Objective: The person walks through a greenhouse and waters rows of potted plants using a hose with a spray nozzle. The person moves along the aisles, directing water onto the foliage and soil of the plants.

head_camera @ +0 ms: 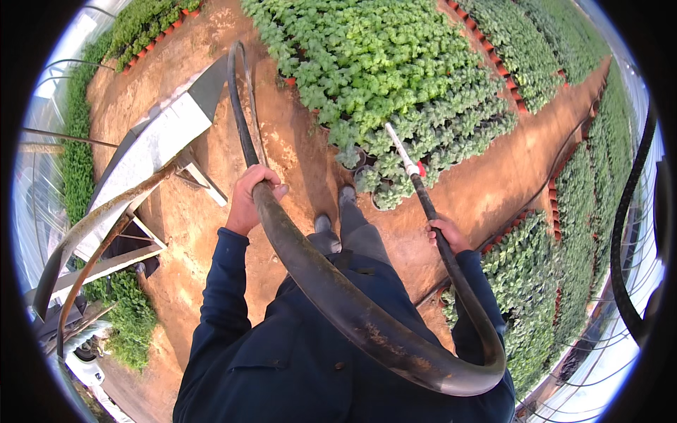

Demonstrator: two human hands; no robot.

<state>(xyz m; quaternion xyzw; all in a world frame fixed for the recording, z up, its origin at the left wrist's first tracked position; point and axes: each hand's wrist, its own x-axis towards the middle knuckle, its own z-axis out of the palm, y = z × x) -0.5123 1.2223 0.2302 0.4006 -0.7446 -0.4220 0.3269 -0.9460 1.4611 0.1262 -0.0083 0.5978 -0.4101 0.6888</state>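
Note:
A thick black hose [338, 296] loops across my chest, dirty on its outer side. My left hand [254, 195] is closed around its upper part, beyond which the hose bends down toward the ground. At the other side my right hand [448, 233] grips the hose a little below its end. That end carries a white plastic pipe [399, 145] and a valve with a red handle [420, 169]. The pipe's tip points over leafy green potted plants [381, 79]. No water is seen coming out of it.
A white-topped table [169, 127] stands on the bare soil at the left, with a rusty pipe [127, 195] crossing over it. More rows of plants [534, 285] in orange pots fill the right. A thin dark line [534, 195] runs along the soil path. Greenhouse walls curve around.

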